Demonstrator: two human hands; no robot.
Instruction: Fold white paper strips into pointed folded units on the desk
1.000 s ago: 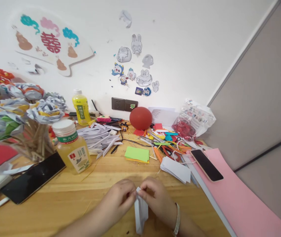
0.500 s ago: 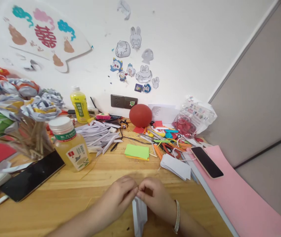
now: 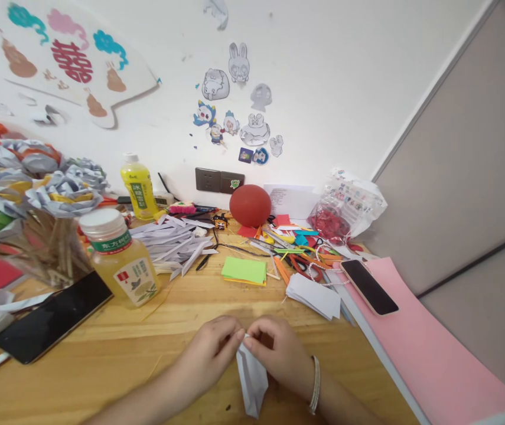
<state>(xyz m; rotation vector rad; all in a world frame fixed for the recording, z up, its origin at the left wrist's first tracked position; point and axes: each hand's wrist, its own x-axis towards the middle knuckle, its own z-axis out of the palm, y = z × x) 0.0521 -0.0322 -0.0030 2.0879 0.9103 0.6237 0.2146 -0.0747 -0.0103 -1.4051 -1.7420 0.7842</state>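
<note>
Folded paper, look: in the head view, the folded white paper is a long and narrow piece, with creases along its length; it is narrow at the top, wider below, and its lower end is cut at a slant or folded so, I cannot tell which.
Folded paper, place: it hangs from the fingertips toward the person, over the near part of the wooden table; whether its lower end touches the wood, I cannot tell.
Left hand: the left hand is curled, with thumb and forefinger closed in a pinch on the top end of the paper.
Right hand: the right hand is likewise curled and pinches the same end, its thumb lying just beside the other thumb; a bracelet is around the wrist.
Hidden part: the fingers cover the top edge of the paper, so the fold there is not clear.
Paper stacks: ahead of the hands lies a green paper stack, and to its right, nearer, a white paper stack.
Left side: a juice bottle with white cap stands upright beside a black phone; white paper strips are heaped behind.
Right side: another phone rests on pink paper.
Far side: a red balloon sits near the wall.
</note>
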